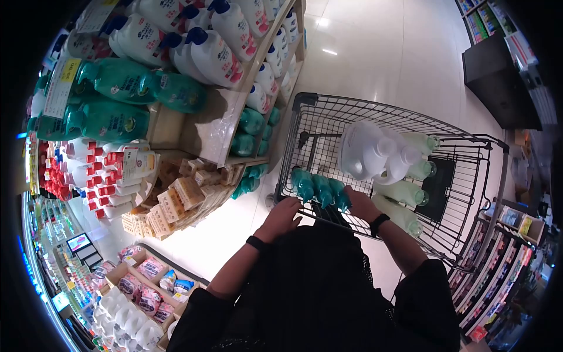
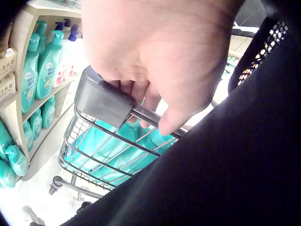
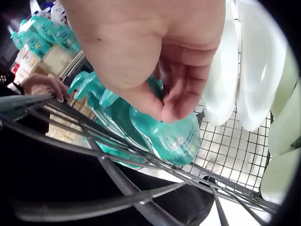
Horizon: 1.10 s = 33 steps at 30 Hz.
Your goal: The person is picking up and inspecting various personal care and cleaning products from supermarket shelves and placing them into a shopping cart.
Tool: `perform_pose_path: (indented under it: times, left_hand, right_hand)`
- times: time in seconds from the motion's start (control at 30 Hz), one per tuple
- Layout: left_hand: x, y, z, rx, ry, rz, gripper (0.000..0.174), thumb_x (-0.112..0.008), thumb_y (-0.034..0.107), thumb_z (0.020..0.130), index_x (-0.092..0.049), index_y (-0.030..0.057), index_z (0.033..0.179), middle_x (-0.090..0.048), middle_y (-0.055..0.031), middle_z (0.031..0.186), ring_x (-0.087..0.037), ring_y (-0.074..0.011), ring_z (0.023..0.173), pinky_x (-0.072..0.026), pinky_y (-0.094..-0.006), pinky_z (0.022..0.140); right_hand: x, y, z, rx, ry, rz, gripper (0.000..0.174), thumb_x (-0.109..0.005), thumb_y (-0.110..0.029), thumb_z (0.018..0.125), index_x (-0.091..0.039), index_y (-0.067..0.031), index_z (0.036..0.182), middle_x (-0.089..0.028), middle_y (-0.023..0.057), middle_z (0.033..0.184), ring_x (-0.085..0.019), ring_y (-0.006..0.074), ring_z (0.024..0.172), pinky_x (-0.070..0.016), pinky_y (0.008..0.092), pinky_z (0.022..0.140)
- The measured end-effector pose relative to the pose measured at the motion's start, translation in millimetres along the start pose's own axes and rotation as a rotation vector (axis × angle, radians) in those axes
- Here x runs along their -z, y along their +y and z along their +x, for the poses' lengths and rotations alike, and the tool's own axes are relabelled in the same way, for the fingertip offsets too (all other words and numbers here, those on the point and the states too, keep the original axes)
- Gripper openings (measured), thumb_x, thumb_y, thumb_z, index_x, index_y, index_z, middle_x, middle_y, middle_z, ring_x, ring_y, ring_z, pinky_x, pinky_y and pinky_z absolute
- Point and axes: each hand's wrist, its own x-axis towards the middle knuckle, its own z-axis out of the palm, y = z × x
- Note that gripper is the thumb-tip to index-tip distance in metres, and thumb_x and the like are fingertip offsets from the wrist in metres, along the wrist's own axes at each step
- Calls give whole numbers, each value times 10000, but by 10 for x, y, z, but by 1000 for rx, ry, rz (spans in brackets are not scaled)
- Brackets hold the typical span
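Right hand (image 3: 146, 61) pinches a teal pump bottle (image 3: 175, 141) near its top, beside similar bottles (image 1: 302, 184) inside the shopping cart (image 1: 321, 154). Relaxed fingers of the left hand (image 2: 162, 56) hang over the cart's rim by its dark corner cap (image 2: 101, 98).

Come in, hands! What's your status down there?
Right hand pinching teal bottle near its top. Left hand at cart rim. White jugs alongside, apparently not blocking.

My right grip (image 1: 362, 205) is at the rightmost of three teal pump bottles (image 1: 337, 189) in the cart (image 1: 305, 100). I see white jugs (image 1: 363, 149) ahead of it, pale green bottles (image 1: 404, 193) to its right. My left grip (image 1: 280, 220) is by the near rim (image 1: 309, 213).
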Motion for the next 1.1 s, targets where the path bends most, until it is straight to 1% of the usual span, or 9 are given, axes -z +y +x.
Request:
perform_pose_path:
  times: [0.2,0.43,0.5,0.57,0.63,0.73,0.87,1.0,1.1]
  left_hand:
    - [-36,-61,-16,-5,34,-39,299,-669,148,787,-575,24,1041,-576,-151,1106,-545,-339,1075,-466,-417,923]
    - [-57,-133,-18,-34,17,-83,331,-685,131,776,-566,36,1070,-572,-152,1076,-548,-344,1049,-465,-417,904]
    - [-50,-118,-22,-58,54,-88,314,-680,126,772,-567,42,1053,-567,-152,1047,-547,-349,1021,-466,-424,884]
    - [-77,-135,-27,-43,40,-100,307,-671,133,779,-568,44,1053,-570,-147,1037,-546,-346,1031,-466,-428,889]
    - [-91,-160,-26,-44,40,-92,276,-655,144,786,-575,51,1033,-571,-143,1042,-548,-337,1038,-469,-422,892]
    - [-43,-123,-36,-25,26,-104,273,-646,148,806,-579,50,1052,-576,-140,1052,-546,-334,1047,-466,-425,899]
    - [125,4,-74,2,55,-210,274,-642,154,837,-579,57,1086,-586,-131,1073,-567,-324,1036,-480,-406,893]
    - [571,140,-56,187,221,-373,302,-675,110,839,-590,49,1123,-606,-132,1136,-601,-295,1057,-488,-359,898]
    - [830,-9,-49,188,315,-217,290,-676,90,834,-595,41,1108,-616,-125,1105,-596,-302,1061,-466,-366,915]
  right_hand:
    - [186,-64,-17,-279,-46,27,395,-684,-128,757,-523,-72,1114,-656,195,894,-633,402,909,-493,494,742]
    - [99,75,-73,-231,109,-3,426,-719,-145,738,-583,-119,1141,-651,169,880,-627,342,935,-510,432,771]
    - [-89,450,-31,-210,51,324,402,-649,-105,797,-584,-101,1194,-644,163,905,-637,289,818,-549,397,729]
    - [-12,430,30,-695,-118,960,369,-594,-67,858,-556,-67,1225,-629,144,968,-675,249,833,-596,393,658]
    - [-24,367,31,-674,-80,1055,322,-538,-120,914,-534,-17,1219,-617,172,981,-677,289,809,-615,422,649]
    - [111,85,90,-976,-107,1108,367,-522,-274,958,-519,-10,1214,-599,171,1057,-675,300,837,-620,415,676]
    - [-61,222,131,-836,-148,1065,502,-658,-386,885,-535,24,1147,-621,160,950,-679,290,727,-600,374,595]
    - [201,-119,188,-822,-220,1049,534,-719,-358,835,-535,58,1114,-621,167,948,-683,284,753,-609,358,606]
    - [178,-79,230,-808,-276,869,547,-776,-286,770,-530,95,1077,-618,172,933,-686,275,737,-609,351,593]
